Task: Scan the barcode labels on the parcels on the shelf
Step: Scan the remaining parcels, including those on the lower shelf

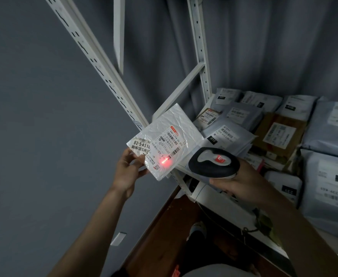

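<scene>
At the centre of the frame a white parcel [165, 140] is pinched at its lower-left corner by the left hand [128, 171] while the scanner [214, 162] is gripped in the right hand [242, 183] — the red dot [164, 161] should be shifted onto the barcode label [174, 151] just beside it — and the parcel kept flat.

A white slotted-metal shelf [199, 193] is loaded, from three to five o'clock, with grey plastic mailer parcels [330, 127] and a brown cardboard parcel [280, 132].

Both forearms are bare to the frame edge, no sleeves, rings or watch showing.
</scene>
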